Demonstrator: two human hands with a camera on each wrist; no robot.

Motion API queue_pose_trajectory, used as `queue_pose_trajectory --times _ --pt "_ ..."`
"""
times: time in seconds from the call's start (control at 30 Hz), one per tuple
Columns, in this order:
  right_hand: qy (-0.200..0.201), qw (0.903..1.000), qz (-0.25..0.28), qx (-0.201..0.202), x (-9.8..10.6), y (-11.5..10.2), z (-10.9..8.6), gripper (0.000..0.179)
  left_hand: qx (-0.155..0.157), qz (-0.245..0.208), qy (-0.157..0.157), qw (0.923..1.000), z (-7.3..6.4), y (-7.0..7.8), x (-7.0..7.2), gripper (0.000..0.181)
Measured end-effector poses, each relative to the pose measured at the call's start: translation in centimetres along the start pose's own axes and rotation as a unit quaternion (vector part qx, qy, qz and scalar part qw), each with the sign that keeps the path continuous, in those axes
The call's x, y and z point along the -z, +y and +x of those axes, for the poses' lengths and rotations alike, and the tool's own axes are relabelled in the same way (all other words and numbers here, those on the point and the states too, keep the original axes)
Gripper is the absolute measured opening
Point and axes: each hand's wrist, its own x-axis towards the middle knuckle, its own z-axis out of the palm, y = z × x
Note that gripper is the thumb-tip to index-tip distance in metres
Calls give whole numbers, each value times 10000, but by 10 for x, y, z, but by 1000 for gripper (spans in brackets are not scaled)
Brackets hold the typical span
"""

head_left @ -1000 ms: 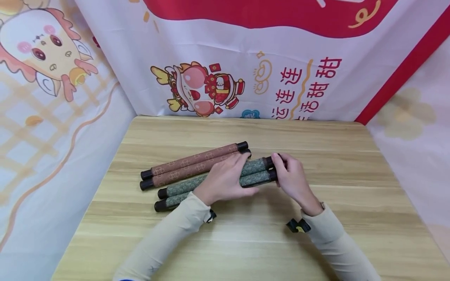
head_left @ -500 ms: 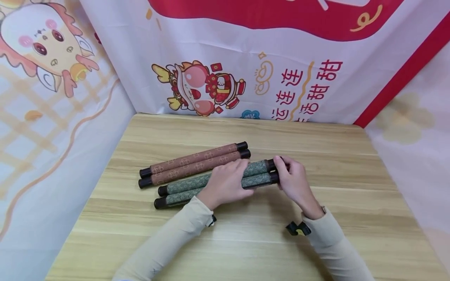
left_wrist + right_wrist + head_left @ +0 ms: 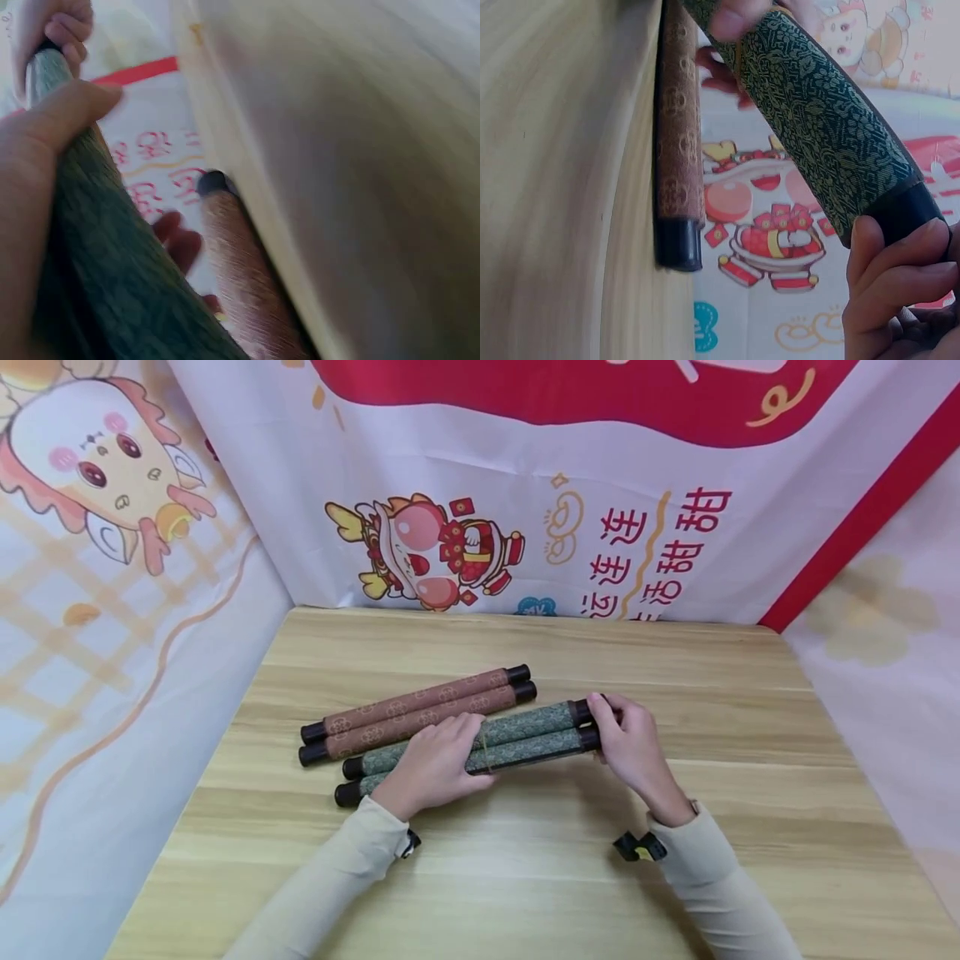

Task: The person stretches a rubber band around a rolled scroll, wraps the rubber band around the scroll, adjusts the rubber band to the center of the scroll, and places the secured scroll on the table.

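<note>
A green patterned scroll [image 3: 528,724], rolled from both ends into two parallel rolls with black end knobs, slants up to the right. My left hand [image 3: 433,766] lies around it left of its middle, thumb on one side and fingers on the other in the left wrist view. Just right of that hand a thin yellowish band [image 3: 739,66] crosses the rolls. With the right hand [image 3: 633,739] I grip the black knobs at the scroll's right end, which is raised off the table. Behind it a brown patterned scroll [image 3: 416,702], also a double roll with black knobs, lies on the table.
The wooden table [image 3: 525,877] reaches to a white and red printed cloth [image 3: 300,485] hanging at the back. Another printed cloth [image 3: 202,685] hangs along the left side. The brown scroll lies close behind the green one's left part.
My left hand has slid left along the green scroll, baring more of its middle and the thin band. My right hand keeps its hold on the knobs. The brown scroll stays in place.
</note>
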Motion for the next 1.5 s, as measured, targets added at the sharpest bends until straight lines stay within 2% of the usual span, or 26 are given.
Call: queue_pose_trajectory --times 0.1,0.23,0.33,0.57,0.77,0.93,1.1,1.23,1.37,1.5 --pt "103 9999 -9 -22 3 2 0 48 -19 -36 84 10000 2 1 0 88" --pt "240 9997 41 0 4 0 1 49 -266 -207 250 9991 12 9 3 103" --pt "218 9997 85 -17 3 -1 1 48 -357 -227 235 9988 15 11 1 101" --pt "38 10000 53 32 4 0 -2 45 -233 -424 223 9986 3 1 -3 92" --pt "-20 10000 -8 58 2 0 0 54 -261 -668 165 9973 -4 -5 1 91" --pt "-14 10000 20 74 0 1 0 52 -258 -785 77 9966 -10 -10 4 91" --pt "1 10000 48 24 0 4 2 52 -30 -843 -16 9964 -16 -17 4 91" --pt "1 10000 81 -40 2 6 3 48 -15 -836 -57 9965 -16 -20 3 91" --pt "-17 9999 132 -67 2 7 3 45 -133 -861 78 9962 -14 -20 4 95" --pt "-73 9998 152 -86 1 7 2 45 -230 -679 225 9972 -12 -18 6 93"
